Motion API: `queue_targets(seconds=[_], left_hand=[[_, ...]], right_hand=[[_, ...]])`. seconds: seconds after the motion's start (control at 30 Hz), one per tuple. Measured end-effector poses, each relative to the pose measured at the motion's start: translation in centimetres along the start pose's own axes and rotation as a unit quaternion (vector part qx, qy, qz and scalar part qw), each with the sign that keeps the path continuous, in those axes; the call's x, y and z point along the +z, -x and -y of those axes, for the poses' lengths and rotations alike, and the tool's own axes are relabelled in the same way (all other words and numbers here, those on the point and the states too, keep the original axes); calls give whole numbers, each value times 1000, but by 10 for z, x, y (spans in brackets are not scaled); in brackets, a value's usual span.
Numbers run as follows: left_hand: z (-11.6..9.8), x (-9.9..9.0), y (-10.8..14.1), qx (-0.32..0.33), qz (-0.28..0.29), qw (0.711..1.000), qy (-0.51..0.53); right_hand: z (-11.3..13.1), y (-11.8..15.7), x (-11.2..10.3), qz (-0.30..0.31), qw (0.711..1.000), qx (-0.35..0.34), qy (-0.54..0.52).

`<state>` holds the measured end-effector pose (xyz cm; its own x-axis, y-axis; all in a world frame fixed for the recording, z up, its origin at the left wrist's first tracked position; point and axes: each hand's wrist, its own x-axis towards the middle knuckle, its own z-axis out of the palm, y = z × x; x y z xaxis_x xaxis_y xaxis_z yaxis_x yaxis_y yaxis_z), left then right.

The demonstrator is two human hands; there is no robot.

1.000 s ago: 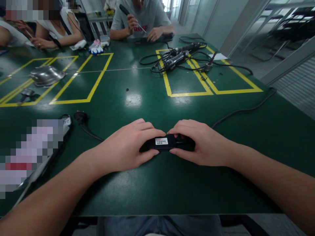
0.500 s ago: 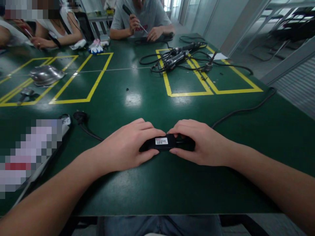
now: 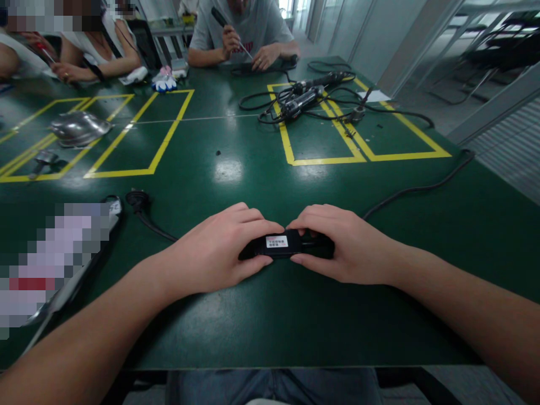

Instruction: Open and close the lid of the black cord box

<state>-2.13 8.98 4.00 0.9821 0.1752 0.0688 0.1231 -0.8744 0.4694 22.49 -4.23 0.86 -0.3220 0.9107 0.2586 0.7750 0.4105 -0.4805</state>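
A small black power adapter (image 3: 294, 250) with a white printed label lies on the green table in front of me. My left hand (image 3: 236, 244) is closed around its left end, thumb below and fingers above. At the right end, my right hand (image 3: 340, 244) grips it the same way, fingertips close to the label. A black cord runs from under my left wrist to a plug (image 3: 138, 198). From behind my right hand another stretch of black cord (image 3: 415, 190) leads to the table's right edge. Both ends of the adapter are partly hidden by my palms.
Tangled black power tools with cords (image 3: 306, 98) lie at the back right among yellow tape outlines. A shiny metal part (image 3: 78, 128) sits at the left. A blurred-out package (image 3: 54, 253) lies by my left forearm. Across the table a person (image 3: 242, 45) holds a screwdriver (image 3: 234, 34).
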Motion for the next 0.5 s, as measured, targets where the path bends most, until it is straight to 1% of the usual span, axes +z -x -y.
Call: queue_targets(seconds=[0.17, 0.3, 0.43, 0.5], left_hand=[[0, 0, 0, -4, -2, 1000, 12], [2, -1, 1, -12, -13, 999, 51], [6, -2, 0, -37, -65, 994, 86], [9, -2, -1, -61, -99, 991, 72]], right_hand=[[-1, 0, -1, 8, 1000, 4, 0], [-2, -1, -2, 6, 1000, 3, -18], [-3, 2, 0, -18, 998, 44, -41], [-4, 4, 2, -34, 996, 61, -55]])
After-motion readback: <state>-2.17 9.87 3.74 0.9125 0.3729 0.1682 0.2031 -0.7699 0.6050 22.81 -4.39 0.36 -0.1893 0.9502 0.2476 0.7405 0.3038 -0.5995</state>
